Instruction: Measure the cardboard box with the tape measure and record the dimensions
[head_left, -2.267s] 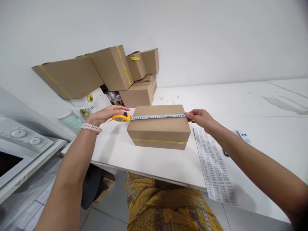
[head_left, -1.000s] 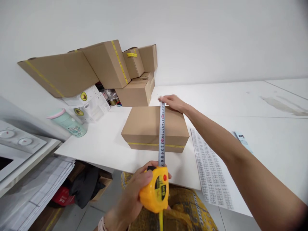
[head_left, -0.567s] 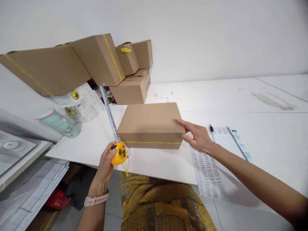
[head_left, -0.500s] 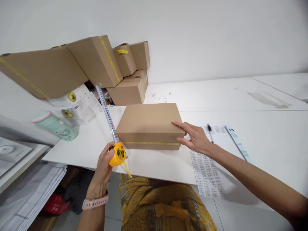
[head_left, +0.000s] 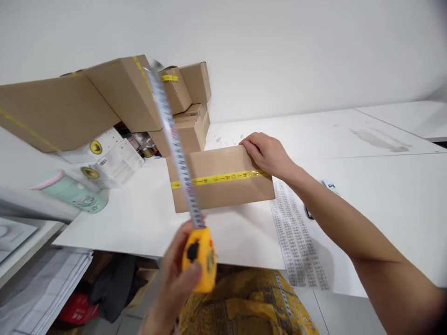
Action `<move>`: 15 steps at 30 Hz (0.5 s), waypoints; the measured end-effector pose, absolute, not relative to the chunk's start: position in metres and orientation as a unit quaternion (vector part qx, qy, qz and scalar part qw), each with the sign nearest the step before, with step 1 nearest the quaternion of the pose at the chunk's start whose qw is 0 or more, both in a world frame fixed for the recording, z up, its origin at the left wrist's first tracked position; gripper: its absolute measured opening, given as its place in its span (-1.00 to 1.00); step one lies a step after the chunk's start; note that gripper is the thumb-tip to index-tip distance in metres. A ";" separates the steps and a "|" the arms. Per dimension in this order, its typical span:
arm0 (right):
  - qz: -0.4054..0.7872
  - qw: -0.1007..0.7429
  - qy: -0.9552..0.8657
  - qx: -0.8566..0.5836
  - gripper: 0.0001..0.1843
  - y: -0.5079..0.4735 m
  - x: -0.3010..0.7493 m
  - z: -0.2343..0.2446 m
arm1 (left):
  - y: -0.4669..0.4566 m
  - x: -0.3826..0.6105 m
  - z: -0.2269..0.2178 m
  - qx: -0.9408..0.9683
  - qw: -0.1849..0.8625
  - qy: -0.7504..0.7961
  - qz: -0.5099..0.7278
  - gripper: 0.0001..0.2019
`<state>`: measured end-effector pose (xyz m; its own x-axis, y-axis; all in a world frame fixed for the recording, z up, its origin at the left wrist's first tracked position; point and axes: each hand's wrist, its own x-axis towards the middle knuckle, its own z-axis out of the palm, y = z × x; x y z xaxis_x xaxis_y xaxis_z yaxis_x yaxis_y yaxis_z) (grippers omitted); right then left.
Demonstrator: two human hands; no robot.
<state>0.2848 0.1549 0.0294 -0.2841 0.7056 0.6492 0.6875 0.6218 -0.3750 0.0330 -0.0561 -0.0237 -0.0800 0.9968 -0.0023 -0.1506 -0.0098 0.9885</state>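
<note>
White flat tabletop (head_left: 139, 218) under yellow-taped brown cardboard box (head_left: 218, 163); right hand (head_left: 267, 152) gripping box's upper edge. Left hand (head_left: 172, 267) clasps yellow plastic tape measure (head_left: 202, 267), silver metal blade (head_left: 176, 151) out, crossing before box.

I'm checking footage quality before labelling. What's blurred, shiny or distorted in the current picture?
Head view: the left hand and the tape measure are smeared, probably by motion, its numbers hard to read; head view: the right hand and the box look sharper, with small glints on the yellow packing tape; head view: the far-left carton looks stretched, suggesting a wide-angle lens.
</note>
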 end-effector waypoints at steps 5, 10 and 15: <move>-0.024 0.397 -0.787 -0.472 -0.65 0.164 0.273 0.028 | -0.072 0.074 -0.053 0.446 0.649 0.416 0.455 -0.37; -0.064 0.394 -0.779 -0.483 -0.64 0.163 0.269 0.029 | -0.071 0.082 -0.064 0.433 0.667 0.431 0.427 -0.40; -0.092 0.384 -0.802 -0.449 -0.58 0.163 0.267 0.029 | -0.080 0.084 -0.080 0.424 0.680 0.428 0.418 -0.37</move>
